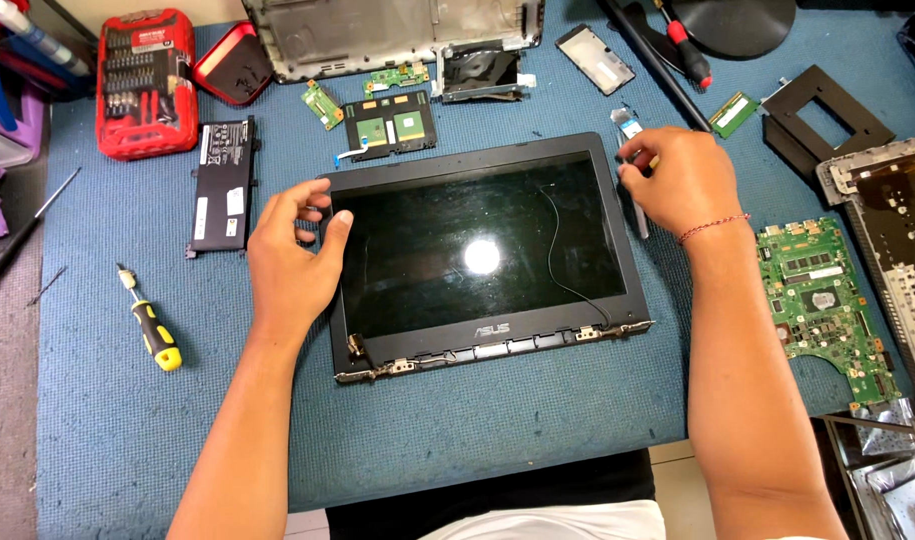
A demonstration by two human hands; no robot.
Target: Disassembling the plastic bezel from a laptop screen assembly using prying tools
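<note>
A detached laptop screen panel (482, 255) lies flat mid-surface on the blue mat (477, 430), dark glass glaring, hinges bare along its near edge and a thin loose wire curling across it. At nine o'clock the left hand (295, 250) pinches its bezel with curled fingers; at two o'clock the right hand (677, 180) grips the edge, fingers pressed together. A circuit board (389, 125) lies at twelve o'clock beyond.

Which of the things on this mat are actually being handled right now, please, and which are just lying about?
In hand:
- laptop screen panel, flat on the blue mat
- left hand, gripping its left bezel edge
- right hand, at its right edge
- thin grey tool, under the right hand

Lying about:
- black battery
- yellow screwdriver
- red bit set
- green motherboard
- touchpad board
</note>
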